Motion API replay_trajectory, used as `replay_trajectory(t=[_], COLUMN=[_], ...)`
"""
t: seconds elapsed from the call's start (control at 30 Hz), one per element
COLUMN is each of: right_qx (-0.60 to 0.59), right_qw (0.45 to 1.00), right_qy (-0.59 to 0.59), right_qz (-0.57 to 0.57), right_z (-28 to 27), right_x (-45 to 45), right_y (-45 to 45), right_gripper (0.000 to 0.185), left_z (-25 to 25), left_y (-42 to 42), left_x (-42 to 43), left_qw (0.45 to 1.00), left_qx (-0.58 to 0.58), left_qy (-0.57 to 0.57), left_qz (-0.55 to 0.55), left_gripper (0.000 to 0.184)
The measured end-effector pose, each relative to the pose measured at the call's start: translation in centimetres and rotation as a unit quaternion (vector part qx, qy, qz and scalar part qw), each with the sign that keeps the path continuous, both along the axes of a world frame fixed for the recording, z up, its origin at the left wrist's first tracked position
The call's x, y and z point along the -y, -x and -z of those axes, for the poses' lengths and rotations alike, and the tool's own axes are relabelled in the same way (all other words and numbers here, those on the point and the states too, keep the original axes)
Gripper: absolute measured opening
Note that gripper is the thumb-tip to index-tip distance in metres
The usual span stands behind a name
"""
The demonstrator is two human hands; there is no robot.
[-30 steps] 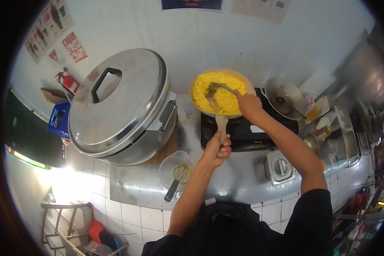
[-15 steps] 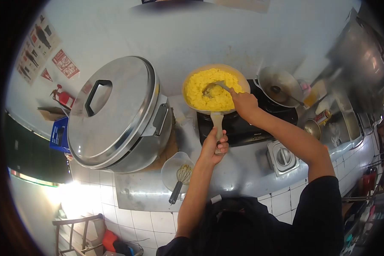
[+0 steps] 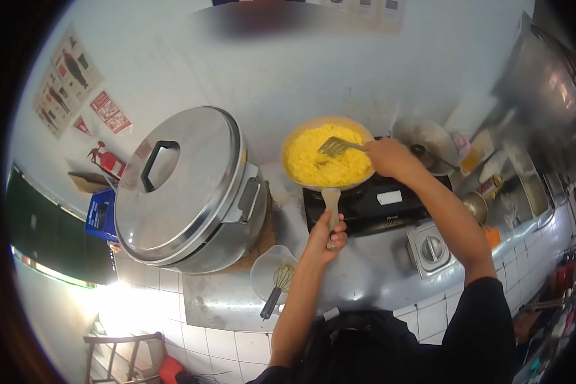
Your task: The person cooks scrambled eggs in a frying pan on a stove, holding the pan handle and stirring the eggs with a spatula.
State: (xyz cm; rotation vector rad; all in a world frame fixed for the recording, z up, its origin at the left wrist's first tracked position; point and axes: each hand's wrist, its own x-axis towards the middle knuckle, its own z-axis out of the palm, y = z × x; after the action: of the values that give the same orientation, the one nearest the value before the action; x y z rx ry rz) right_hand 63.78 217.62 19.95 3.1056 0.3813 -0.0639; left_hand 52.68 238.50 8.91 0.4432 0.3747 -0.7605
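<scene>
My left hand [image 3: 327,239] is wrapped round the pale handle of a frying pan [image 3: 331,200]. Yellow scrambled egg [image 3: 307,161] fills much of the pan, which sits over the left side of a black gas stove [image 3: 390,214]. In my right hand [image 3: 389,158] is a slotted metal spatula [image 3: 334,147], its blade over the egg near the middle of the pan. Whether the blade touches the egg, I cannot tell.
A large lidded metal pot [image 3: 185,192] stands at the left. Nearer me, a whisk [image 3: 278,288] rests in a clear bowl [image 3: 262,272]. A second pan [image 3: 429,131] with a ladle is at the right, beyond a lidded metal container [image 3: 431,248].
The spatula blade has come up out of the egg, and my right hand has shifted right relative to the pan. The whole view has shifted slightly. My left hand keeps its hold.
</scene>
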Motion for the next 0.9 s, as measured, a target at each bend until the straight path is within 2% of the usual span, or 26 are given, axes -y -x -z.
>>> replay_trajectory(t=[0.1,0.2,0.27,0.37,0.43,0.5,0.57,0.67,0.77,0.9], right_qx=[0.128,0.106,0.064,0.049,0.026,0.048,0.039,0.044,0.086,0.021], right_qw=[0.988,0.992,0.991,0.997,0.999,0.998,0.999,0.991,0.989,0.994], right_qy=[-0.058,-0.058,-0.118,-0.032,0.002,-0.002,-0.001,0.038,-0.007,-0.044], right_qz=[0.07,0.04,0.002,-0.051,-0.044,-0.034,0.027,0.118,0.123,0.097], right_z=[0.6,8.2,10.3,5.9,1.6,0.0,-1.9,0.2,4.5,8.8], right_x=[1.3,1.6,-0.5,-2.8,-1.9,0.5,0.8,0.9,0.3,-0.9], right_y=[-0.6,-5.7,-5.0,0.9,3.1,4.1,5.1,3.5,-0.5,-7.2], right_gripper=[0.022,0.029,0.037,0.041,0.038,0.031,0.024,0.026,0.025,0.024], left_z=[-0.5,0.1,0.1,-0.2,-0.1,-0.3,-0.8,-0.5,-0.6,-0.8], left_y=[0.1,0.1,-0.3,-0.2,-0.1,-0.1,0.2,0.2,0.3,0.3], left_x=[-0.1,-0.2,-0.1,-0.2,-0.4,-0.1,-0.2,-0.1,-0.1,-0.3], left_qw=[1.0,1.0,1.0,1.0,1.0,1.0,1.0,1.0,1.0,0.999], left_qx=[-0.004,0.002,0.007,0.001,-0.006,-0.009,-0.011,-0.018,-0.007,-0.009], left_qy=[-0.018,-0.01,-0.003,-0.017,-0.007,-0.002,-0.013,-0.014,-0.024,-0.028], left_qz=[0.005,0.02,0.025,0.015,0.009,0.005,0.003,0.005,0.004,0.012], left_gripper=[0.033,0.034,0.034,0.034,0.034,0.034,0.034,0.034,0.035,0.035])
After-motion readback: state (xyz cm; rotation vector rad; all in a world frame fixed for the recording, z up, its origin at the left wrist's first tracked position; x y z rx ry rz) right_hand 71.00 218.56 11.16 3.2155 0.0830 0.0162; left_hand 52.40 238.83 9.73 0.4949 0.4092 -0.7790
